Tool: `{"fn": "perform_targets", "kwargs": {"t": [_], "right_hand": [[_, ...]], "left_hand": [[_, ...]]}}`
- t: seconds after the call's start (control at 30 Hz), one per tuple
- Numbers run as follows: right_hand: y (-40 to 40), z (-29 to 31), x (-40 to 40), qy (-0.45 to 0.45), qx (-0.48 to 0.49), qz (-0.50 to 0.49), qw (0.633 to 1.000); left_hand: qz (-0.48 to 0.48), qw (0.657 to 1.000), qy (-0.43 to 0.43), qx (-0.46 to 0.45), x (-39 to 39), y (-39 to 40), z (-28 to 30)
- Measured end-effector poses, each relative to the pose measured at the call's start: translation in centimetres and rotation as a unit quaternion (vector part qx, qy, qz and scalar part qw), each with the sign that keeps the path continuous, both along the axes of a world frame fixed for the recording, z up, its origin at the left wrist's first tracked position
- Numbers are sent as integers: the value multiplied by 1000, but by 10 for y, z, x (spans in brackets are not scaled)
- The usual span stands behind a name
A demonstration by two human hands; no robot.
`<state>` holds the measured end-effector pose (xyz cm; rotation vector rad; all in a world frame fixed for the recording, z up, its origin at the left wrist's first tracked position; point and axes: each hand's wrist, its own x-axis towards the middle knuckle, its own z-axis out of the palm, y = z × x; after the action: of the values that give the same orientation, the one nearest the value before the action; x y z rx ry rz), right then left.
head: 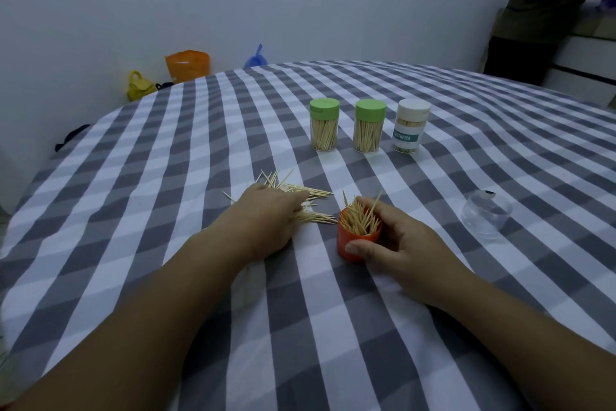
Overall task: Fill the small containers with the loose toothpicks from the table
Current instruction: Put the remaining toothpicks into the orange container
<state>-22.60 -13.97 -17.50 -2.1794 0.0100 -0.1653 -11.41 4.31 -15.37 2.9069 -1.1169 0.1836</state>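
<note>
Loose toothpicks (306, 192) lie in a scattered pile on the checked tablecloth. My left hand (268, 220) rests palm down on the near side of the pile, fingers curled over some toothpicks. An orange container (350, 242) stands just right of the pile, upright and holding many toothpicks that stick out of its top. My right hand (396, 244) wraps around it, thumb on the front wall and fingers behind the rim. Farther back stand two green-lidded containers (324, 125) (369, 126) and a white-lidded one (411, 127), all closed and filled.
A clear plastic cap (485, 215) lies on the cloth to the right. The round table (166, 177) drops off at the left and far edges. Orange, yellow and blue bags (187, 65) sit by the wall. A person (546, 4) stands at the far right.
</note>
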Motion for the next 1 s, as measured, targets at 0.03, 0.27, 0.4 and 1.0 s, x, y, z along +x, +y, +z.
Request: {"fn": "perform_targets", "kwargs": {"t": [0.03,0.27,0.4,1.0], "right_hand": [[0,0,0,1,-1,0,1000],[1,0,0,1,0,1,1000],[1,0,-1,-6,0,-3,1000],[6,0,0,-17,-32,-5,999]], "left_hand": [[3,1000,-15,14,0,-2,-1],[12,991,-89,99,-11,-19,-10],[36,999,-38,5,-15,-20,-14],[7,539,382,-751,-33,-29,17]]}}
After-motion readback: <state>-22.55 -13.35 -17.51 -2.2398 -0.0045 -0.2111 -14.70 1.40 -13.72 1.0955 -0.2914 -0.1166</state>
